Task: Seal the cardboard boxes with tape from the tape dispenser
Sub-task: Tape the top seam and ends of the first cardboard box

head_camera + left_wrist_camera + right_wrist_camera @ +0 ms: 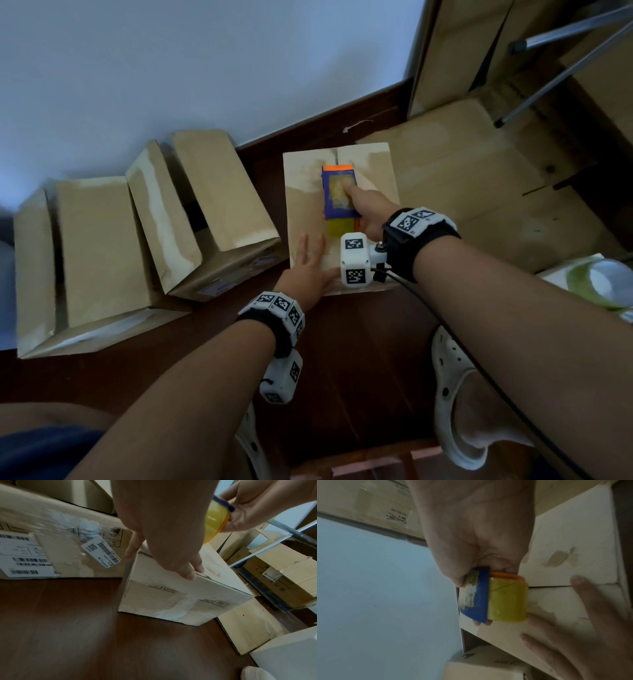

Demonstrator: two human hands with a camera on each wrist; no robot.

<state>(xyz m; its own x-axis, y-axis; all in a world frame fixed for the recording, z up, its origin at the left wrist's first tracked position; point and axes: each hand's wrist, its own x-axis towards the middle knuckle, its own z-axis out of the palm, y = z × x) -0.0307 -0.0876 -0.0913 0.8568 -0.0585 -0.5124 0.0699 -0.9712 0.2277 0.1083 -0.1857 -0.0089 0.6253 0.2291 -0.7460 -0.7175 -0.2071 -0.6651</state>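
Observation:
A closed cardboard box [308, 212] stands on the dark wood floor, its top flaps meeting at a centre seam [556, 586]. My right hand [368, 209] grips a blue and orange tape dispenser [339, 193] with a yellowish tape roll [506, 601], held down on the seam near the box's far half. My left hand [310, 263] lies flat on the near left part of the box top, fingers straight, reaching over the near edge [188, 573]. Two more boxes [99, 253] [205, 212] with raised flaps stand to the left.
A white wall runs behind the boxes. Flattened cardboard [479, 192] and a metal frame [561, 68] lie at the right. A spare tape roll [603, 284] sits at the right edge. My feet in white clogs [455, 404] are below the box.

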